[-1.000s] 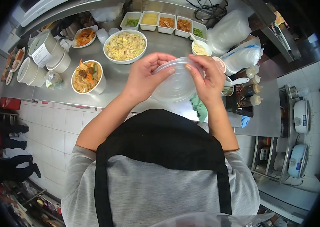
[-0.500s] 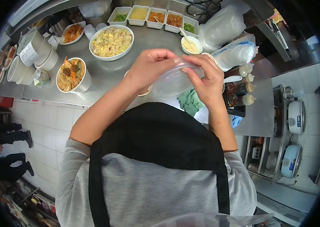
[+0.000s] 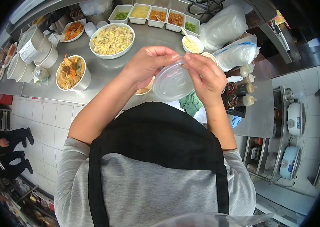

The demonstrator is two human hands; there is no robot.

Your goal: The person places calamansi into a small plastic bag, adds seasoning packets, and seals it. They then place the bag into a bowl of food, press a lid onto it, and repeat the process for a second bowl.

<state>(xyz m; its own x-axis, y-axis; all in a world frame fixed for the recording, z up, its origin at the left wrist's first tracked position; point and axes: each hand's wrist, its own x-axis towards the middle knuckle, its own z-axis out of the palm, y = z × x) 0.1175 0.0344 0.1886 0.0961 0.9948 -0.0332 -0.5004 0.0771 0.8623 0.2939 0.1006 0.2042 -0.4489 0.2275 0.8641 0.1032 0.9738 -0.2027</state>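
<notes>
Pinching the far rim of a clear plastic lid (image 3: 173,82), both hands close on it with fingertips only: the left hand (image 3: 148,65) from one side, the right hand (image 3: 205,77) from the other, thumbs and forefingers almost meeting at the top. The lid hangs tilted in the air above the near edge of the surface (image 3: 107,73), its lower part unsupported.

Such a thin grip on slick plastic looks easy to lose. If the fingers slide, the lid would likely drop onto the small bowl (image 3: 145,89) half hidden under the left hand, or onto the green cloth (image 3: 190,103) at the near edge, and either could dirty it. It might also fall off the near edge altogether. Squeezing harder could buckle or crack the rim.

Farther out, the noodle bowl (image 3: 71,72) and the rice bowl (image 3: 111,39) stand open and well apart from the hands, while the sauce bottles (image 3: 244,90) near the right elbow could be knocked over.
</notes>
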